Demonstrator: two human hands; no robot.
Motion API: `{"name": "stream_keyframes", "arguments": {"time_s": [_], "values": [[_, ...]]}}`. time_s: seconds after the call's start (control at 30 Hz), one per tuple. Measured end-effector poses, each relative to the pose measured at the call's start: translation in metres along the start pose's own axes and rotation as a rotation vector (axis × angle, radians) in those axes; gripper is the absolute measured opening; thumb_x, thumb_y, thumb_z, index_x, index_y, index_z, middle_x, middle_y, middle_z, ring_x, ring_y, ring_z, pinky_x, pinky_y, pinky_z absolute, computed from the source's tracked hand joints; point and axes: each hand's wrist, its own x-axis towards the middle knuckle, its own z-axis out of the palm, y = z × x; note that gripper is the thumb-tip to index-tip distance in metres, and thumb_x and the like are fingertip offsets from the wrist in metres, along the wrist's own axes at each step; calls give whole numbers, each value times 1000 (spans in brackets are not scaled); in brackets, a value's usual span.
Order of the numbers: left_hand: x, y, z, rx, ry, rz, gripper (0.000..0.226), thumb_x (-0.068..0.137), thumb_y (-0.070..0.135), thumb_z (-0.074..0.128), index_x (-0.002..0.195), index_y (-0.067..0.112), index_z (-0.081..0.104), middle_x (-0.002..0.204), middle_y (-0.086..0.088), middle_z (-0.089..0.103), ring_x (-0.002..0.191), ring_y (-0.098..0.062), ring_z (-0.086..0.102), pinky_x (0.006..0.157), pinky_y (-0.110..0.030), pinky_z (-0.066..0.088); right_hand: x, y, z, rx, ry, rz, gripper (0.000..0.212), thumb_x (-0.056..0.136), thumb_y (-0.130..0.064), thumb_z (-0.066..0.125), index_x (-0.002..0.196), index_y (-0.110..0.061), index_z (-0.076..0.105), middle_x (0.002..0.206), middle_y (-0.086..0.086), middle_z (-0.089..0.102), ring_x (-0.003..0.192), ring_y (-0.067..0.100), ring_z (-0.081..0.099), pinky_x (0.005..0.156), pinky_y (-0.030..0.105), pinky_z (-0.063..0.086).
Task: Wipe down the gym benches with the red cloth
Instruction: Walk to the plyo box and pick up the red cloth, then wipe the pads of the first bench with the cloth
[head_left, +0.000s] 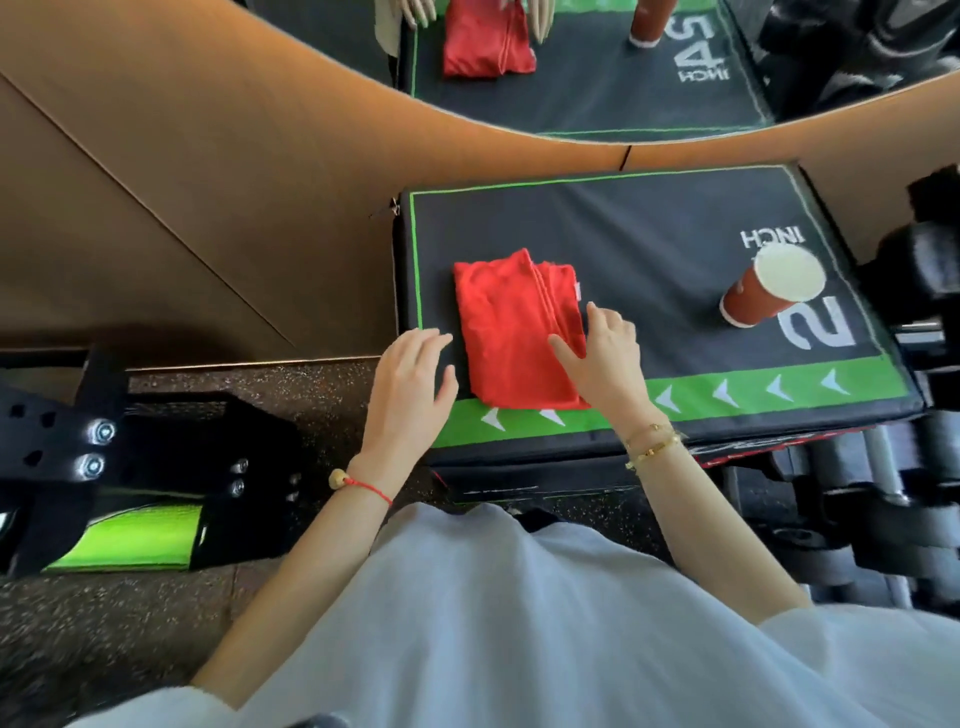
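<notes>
A folded red cloth (511, 327) lies on the left part of a black padded box with green trim (649, 249). My right hand (602, 358) rests on the cloth's near right edge, fingers spread and fairly straight. Just left of the cloth, my left hand (413, 384) hovers with relaxed, straight fingers over the box's near left corner and holds nothing.
A red paper cup (763, 293) stands on the right of the box top. A mirror (571, 62) behind reflects the scene. A black and green bench frame (130, 493) sits on the floor at left. Dumbbells (883, 483) lie at right.
</notes>
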Motion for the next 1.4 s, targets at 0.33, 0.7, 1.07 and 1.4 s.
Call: {"name": "stream_keyframes", "arguments": {"time_s": [0.33,0.7,1.07,1.4], "values": [[-2,-6,30,58,26,-58,37,92,12,55,128,6,58,136,-9,55,132,-29,46,112,-45,36,27,-12,22,-33,89,-144,59,80,-47,68,118,-5,54,118,12,51,108,31,46,93,39,37],[-5,-4,34,32,82,-53,36,92,8,54,128,4,59,136,-10,55,134,-30,45,111,-49,36,27,-20,11,435,-56,-139,21,81,-17,58,86,-15,38,63,-6,47,59,17,44,55,33,31],[-13,-9,39,12,123,-18,35,92,9,55,126,6,61,136,-9,56,133,-29,46,114,-46,34,1,10,8,816,-52,208,15,85,-14,60,97,-15,52,80,-8,58,66,3,53,57,15,45],[-8,-28,16,-91,-7,196,31,91,13,57,121,13,63,127,-2,61,125,-22,52,112,-39,35,-53,-19,6,876,190,265,17,84,-9,61,95,-17,51,78,-8,58,66,3,52,63,20,45]]}}
